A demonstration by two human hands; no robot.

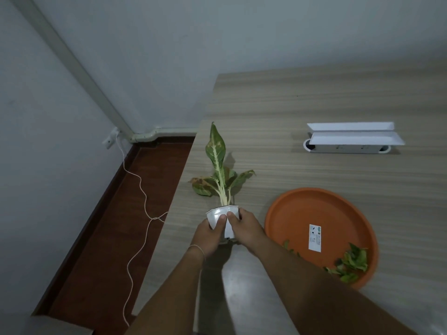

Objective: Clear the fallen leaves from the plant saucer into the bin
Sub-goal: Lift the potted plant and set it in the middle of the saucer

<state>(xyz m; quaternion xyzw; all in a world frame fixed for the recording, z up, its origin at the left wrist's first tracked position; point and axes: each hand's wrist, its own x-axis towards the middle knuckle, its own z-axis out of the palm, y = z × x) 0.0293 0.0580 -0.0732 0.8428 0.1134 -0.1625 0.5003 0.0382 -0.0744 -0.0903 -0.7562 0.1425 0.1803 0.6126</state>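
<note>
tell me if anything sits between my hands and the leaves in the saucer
Nothing on the table blocks them, but both the left hand and right hand grip the white pot. The leaves lie loose in the orange saucer.

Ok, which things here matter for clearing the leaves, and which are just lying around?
Part of the job:
- orange saucer
- fallen leaves
- white plant pot, held in left hand and right hand

Just lying about:
- white cable box
- white cord

No bin in view.

My right forearm point(302, 269) covers the near-left rim of the saucer point(321, 206) and part of the leaves point(352, 261). Both hands hide the pot's point(221, 213) lower wall. Sticker point(315, 237) print too small to read. Soil not visible to me.
</note>
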